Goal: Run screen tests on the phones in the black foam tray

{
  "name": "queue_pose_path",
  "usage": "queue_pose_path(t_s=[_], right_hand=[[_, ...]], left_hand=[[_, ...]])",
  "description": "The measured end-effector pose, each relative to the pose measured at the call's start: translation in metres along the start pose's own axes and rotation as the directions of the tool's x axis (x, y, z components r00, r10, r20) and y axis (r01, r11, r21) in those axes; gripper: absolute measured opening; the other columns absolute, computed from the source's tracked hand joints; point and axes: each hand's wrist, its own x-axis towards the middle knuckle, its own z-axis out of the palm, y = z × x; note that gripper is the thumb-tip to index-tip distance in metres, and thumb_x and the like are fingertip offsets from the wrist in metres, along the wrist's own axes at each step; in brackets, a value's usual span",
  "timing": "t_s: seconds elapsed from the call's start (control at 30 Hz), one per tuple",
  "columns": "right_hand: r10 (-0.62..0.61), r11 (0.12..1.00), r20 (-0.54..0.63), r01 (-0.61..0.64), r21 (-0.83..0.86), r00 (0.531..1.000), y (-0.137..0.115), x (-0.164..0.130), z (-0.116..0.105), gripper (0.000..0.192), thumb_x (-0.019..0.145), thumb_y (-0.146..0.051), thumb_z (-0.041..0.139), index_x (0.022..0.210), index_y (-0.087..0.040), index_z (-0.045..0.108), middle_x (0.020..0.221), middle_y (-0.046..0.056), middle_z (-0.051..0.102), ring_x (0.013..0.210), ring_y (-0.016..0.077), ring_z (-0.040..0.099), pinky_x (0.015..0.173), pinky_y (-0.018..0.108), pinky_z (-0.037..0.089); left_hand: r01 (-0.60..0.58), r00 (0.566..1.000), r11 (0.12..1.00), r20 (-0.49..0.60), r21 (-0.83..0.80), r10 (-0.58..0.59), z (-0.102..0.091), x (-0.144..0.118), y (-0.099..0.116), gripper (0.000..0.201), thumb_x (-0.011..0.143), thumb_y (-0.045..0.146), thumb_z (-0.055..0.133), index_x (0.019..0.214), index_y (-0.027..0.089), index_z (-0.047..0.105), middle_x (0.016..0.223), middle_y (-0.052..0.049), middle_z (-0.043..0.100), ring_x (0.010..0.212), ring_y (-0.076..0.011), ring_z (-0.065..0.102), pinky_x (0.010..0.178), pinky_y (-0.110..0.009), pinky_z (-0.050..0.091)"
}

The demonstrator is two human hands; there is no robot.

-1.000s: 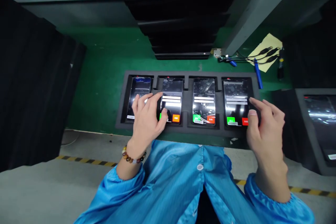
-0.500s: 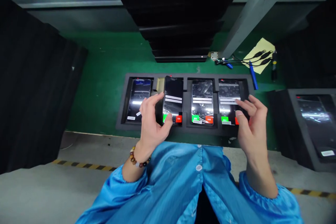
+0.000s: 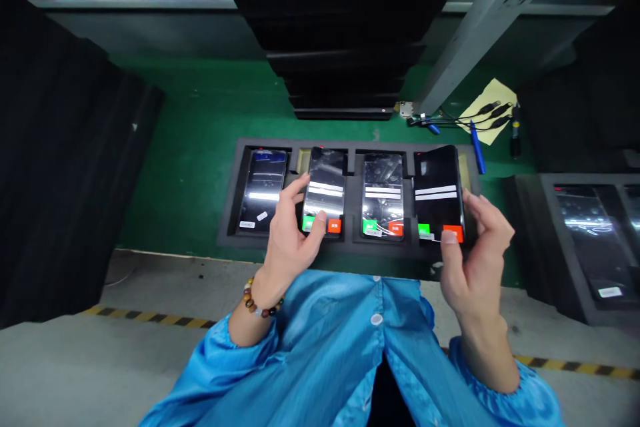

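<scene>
Several black smartphones lie in a row in a dark grey foam tray (image 3: 350, 180). My left hand (image 3: 293, 233) is closed on the second smartphone from the left (image 3: 325, 177), thumb on the lower screen and fingers at its left edge. My right hand (image 3: 477, 253) grips the rightmost smartphone (image 3: 436, 173), which is tilted with its right side raised. That thumb touches the red box on its screen. Between them, the third smartphone (image 3: 383, 173) lies in its slot, showing green and red boxes. The leftmost smartphone (image 3: 265, 177) has a dark screen and small white labels.
Black cables (image 3: 493, 113) lie on a yellow paper (image 3: 493, 93) at the back right, near a blue pen-like stick (image 3: 477, 147). Another foam tray (image 3: 565, 227) with phones stands on the right. A grey post (image 3: 480, 33) and black curtain (image 3: 340, 33) rise behind the green tabletop (image 3: 200, 127).
My right hand has taken hold of the rightmost smartphone and raised its right side. Under my left hand, the second smartphone has tipped down flatter into its slot.
</scene>
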Motion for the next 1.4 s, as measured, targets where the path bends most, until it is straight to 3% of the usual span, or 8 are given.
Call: queue_pose_path(t_s=[0.23, 0.4, 0.57, 0.77, 0.87, 1.0, 1.23, 1.4], right_hand=[[0.01, 0.994, 0.016, -0.008, -0.107, 1.0, 0.0, 0.001, 0.001, 0.063, 0.109, -0.039, 0.055, 0.168, -0.024, 0.042, 0.167, 0.018, 0.052, 0.162, 0.0411, 0.041, 0.128, 0.071, 0.034], [0.095, 0.986, 0.042, -0.088, -0.143, 0.995, 0.012, -0.002, 0.007, 0.061, 0.112, -0.046, 0.048, 0.167, -0.02, 0.042, 0.162, 0.02, 0.057, 0.157, 0.0408, 0.047, 0.125, 0.07, 0.034], [0.007, 0.987, 0.138, 0.015, -0.16, 0.99, -0.001, -0.006, 0.019, 0.051, 0.113, -0.038, 0.047, 0.162, -0.024, 0.047, 0.16, 0.015, 0.06, 0.16, 0.0348, 0.042, 0.13, 0.064, 0.026], [0.063, 0.996, 0.021, -0.062, -0.069, 0.998, 0.004, -0.002, 0.008, 0.051, 0.112, -0.039, 0.048, 0.161, -0.025, 0.051, 0.16, 0.016, 0.059, 0.159, 0.0369, 0.044, 0.127, 0.065, 0.033], [0.138, 0.984, -0.053, -0.143, -0.109, 0.989, 0.016, -0.001, 0.0, 0.053, 0.112, -0.044, 0.049, 0.16, -0.022, 0.054, 0.158, 0.018, 0.061, 0.157, 0.0398, 0.045, 0.127, 0.069, 0.031], [0.146, 0.975, -0.01, -0.145, -0.168, 0.989, 0.027, -0.005, -0.003, 0.051, 0.114, -0.045, 0.046, 0.159, -0.022, 0.054, 0.156, 0.017, 0.064, 0.154, 0.0394, 0.049, 0.127, 0.07, 0.029], [0.124, 0.981, 0.015, -0.12, -0.153, 0.992, 0.032, -0.007, -0.001, 0.053, 0.114, -0.046, 0.046, 0.16, -0.019, 0.054, 0.157, 0.018, 0.062, 0.157, 0.04, 0.045, 0.126, 0.069, 0.033], [0.114, 0.988, 0.012, -0.112, -0.103, 0.993, 0.03, -0.006, -0.003, 0.053, 0.113, -0.043, 0.048, 0.161, -0.021, 0.055, 0.159, 0.017, 0.06, 0.159, 0.0382, 0.042, 0.127, 0.068, 0.037]], left_hand=[[-0.095, 0.992, 0.94, -0.041, 0.329, 0.115, 0.012, 0.003, 0.02, 0.056, 0.105, 0.033, 0.063, 0.158, 0.023, 0.047, 0.157, -0.015, 0.064, 0.151, -0.0324, 0.057, 0.136, -0.063, 0.026], [-0.242, 0.961, 0.901, 0.214, 0.36, 0.173, 0.04, 0.006, 0.045, 0.055, 0.107, 0.035, 0.061, 0.158, 0.019, 0.048, 0.147, -0.011, 0.072, 0.147, -0.0335, 0.057, 0.139, -0.06, 0.018], [-0.181, 0.965, 0.948, 0.235, 0.261, 0.119, 0.061, 0.01, 0.063, 0.059, 0.107, 0.035, 0.061, 0.16, 0.016, 0.042, 0.151, -0.014, 0.068, 0.147, -0.0323, 0.057, 0.139, -0.06, 0.02], [-0.077, 0.982, 0.997, 0.171, -0.008, 0.077, 0.068, 0.008, 0.065, 0.067, 0.104, 0.038, 0.066, 0.162, 0.024, 0.034, 0.153, -0.015, 0.065, 0.144, -0.0306, 0.064, 0.135, -0.062, 0.029], [-0.107, 0.987, 0.993, 0.127, 0.044, 0.101, 0.069, 0.007, 0.063, 0.073, 0.105, 0.042, 0.066, 0.165, 0.024, 0.03, 0.157, -0.018, 0.062, 0.147, -0.0341, 0.061, 0.135, -0.065, 0.027], [-0.132, 0.981, 0.975, 0.166, 0.179, 0.102, 0.072, 0.008, 0.06, 0.077, 0.106, 0.044, 0.065, 0.168, 0.021, 0.027, 0.159, -0.02, 0.06, 0.151, -0.0382, 0.056, 0.137, -0.069, 0.024], [-0.055, 0.992, 0.998, 0.116, -0.029, 0.058, 0.072, 0.007, 0.061, 0.076, 0.104, 0.044, 0.069, 0.165, 0.023, 0.029, 0.163, -0.02, 0.056, 0.153, -0.0323, 0.057, 0.138, -0.064, 0.026], [-0.137, 0.988, 0.988, 0.068, -0.071, 0.142, 0.074, 0.007, 0.061, 0.079, 0.101, 0.042, 0.071, 0.164, 0.023, 0.028, 0.161, -0.02, 0.058, 0.153, -0.0326, 0.058, 0.137, -0.065, 0.026]])
